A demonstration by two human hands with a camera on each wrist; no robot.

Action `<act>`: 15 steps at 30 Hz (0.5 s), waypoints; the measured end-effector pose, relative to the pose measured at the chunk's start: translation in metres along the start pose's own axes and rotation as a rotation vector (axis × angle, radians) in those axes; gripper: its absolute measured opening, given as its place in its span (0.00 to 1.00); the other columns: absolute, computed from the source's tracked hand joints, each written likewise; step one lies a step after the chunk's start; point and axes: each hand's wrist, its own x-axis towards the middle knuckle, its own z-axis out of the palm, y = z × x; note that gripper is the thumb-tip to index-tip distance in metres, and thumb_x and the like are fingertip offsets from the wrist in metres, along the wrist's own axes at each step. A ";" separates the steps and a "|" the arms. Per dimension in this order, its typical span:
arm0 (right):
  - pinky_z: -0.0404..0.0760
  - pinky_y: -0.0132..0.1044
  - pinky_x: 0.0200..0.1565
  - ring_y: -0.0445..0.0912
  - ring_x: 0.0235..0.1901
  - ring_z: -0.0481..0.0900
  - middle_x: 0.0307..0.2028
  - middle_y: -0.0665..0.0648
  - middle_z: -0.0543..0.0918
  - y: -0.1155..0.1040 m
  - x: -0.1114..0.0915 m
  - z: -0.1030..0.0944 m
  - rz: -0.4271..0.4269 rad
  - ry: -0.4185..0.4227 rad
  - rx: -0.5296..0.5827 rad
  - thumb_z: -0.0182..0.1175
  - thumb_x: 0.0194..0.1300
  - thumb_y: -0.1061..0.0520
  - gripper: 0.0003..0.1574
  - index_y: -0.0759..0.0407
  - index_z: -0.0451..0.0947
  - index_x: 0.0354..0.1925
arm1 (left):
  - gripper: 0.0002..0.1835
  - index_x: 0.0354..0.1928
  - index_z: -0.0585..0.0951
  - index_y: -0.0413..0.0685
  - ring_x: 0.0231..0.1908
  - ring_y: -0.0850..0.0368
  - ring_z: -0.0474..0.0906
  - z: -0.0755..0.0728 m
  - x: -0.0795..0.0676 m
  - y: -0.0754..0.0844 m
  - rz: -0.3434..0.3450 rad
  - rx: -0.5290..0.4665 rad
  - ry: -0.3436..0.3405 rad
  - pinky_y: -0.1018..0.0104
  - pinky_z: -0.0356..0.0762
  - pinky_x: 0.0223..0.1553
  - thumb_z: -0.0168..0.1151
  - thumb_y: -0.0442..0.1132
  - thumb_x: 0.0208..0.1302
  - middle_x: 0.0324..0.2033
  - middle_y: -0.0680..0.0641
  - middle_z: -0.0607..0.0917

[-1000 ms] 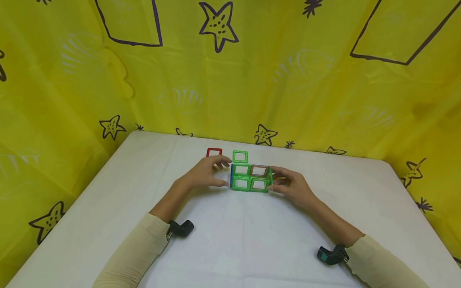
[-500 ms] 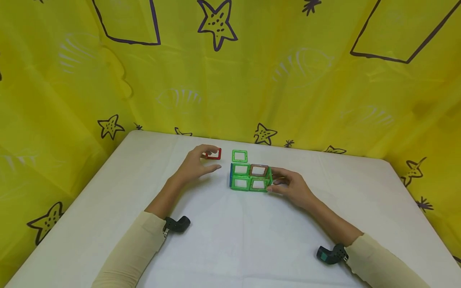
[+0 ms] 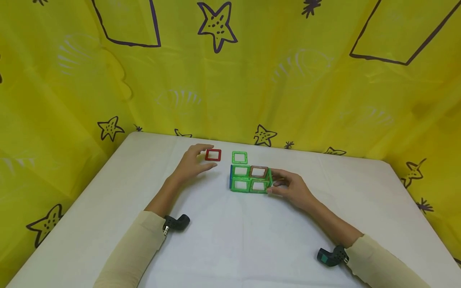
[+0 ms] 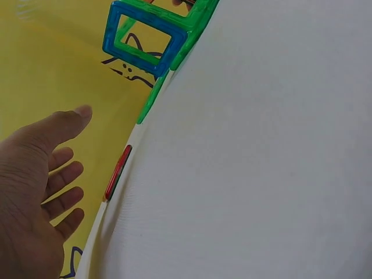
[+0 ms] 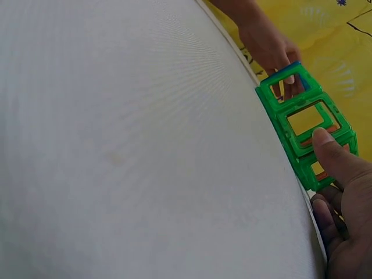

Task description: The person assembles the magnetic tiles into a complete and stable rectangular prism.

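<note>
Square magnetic tiles form a low frame structure (image 3: 249,178) on the table. Most of its tiles are green, with a brown tile (image 3: 259,172) at the back right and a blue tile (image 4: 144,37) upright on the left side. My right hand (image 3: 294,189) grips the structure's right end, thumb in front and fingers behind. A loose red tile (image 3: 213,155) lies flat behind and left of the structure. Around its left side, my left hand (image 3: 190,163) is spread, thumb well apart from the fingers. Whether a fingertip touches the red tile cannot be told.
A loose green tile (image 3: 239,157) lies just behind the structure, right of the red one. White cloth covers the table (image 3: 223,240). Close behind its far edge hangs a yellow curtain (image 3: 230,92) with sea drawings.
My left hand has moved from the structure's left side, back and left to the red tile. The red tile now lies in full view. My right hand has kept its grip.
</note>
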 end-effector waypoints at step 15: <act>0.81 0.30 0.49 0.53 0.45 0.83 0.53 0.65 0.85 0.000 -0.001 0.001 -0.009 0.007 0.014 0.77 0.61 0.65 0.38 0.69 0.76 0.67 | 0.35 0.72 0.76 0.44 0.70 0.41 0.67 0.001 0.016 -0.018 -0.101 -0.027 -0.004 0.45 0.65 0.72 0.77 0.41 0.64 0.69 0.40 0.75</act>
